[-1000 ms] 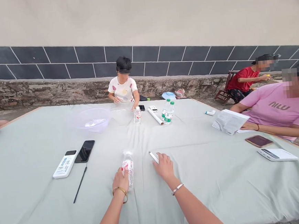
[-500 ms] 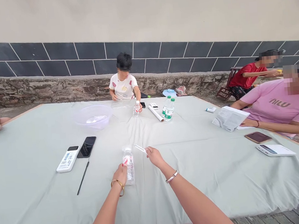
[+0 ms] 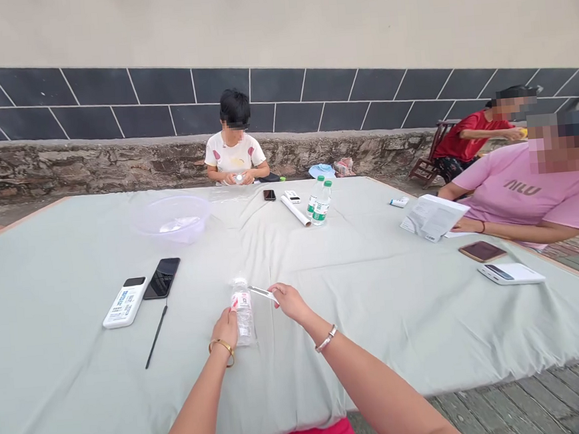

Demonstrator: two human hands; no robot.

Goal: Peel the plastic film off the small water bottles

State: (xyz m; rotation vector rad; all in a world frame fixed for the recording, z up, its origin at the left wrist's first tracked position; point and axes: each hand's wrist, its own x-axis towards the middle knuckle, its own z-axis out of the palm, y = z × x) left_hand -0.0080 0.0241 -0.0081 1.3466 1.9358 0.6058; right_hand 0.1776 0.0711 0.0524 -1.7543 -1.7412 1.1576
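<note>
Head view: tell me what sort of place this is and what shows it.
Probably an outdoor yard or patio: grey paving lies beyond the cloth-covered table, and a rough stone ledge runs along the foot of a wall with dark tiles.

Bottle (image 3: 243, 307) on tablecloth (image 3: 367, 318), at left fingers (image 3: 231, 320), to their right. Tool (image 3: 263, 292) in right fingers (image 3: 278, 289), pointing left from them to the bottle's top end (contact there unclear). Left of the left fingers: strap (image 3: 157, 338), then phone (image 3: 163, 278) and power bank (image 3: 124, 302) side by side, farther forward. Basin (image 3: 138, 222) beyond those, ahead-left of both hands' fingers. Ahead-right of right fingers: roll (image 3: 296, 211), two bottles (image 3: 320, 204) just right of it. Well right of right fingers: booklet (image 3: 432, 218), second phone (image 3: 482, 250), second power bank (image 3: 514, 275).
</note>
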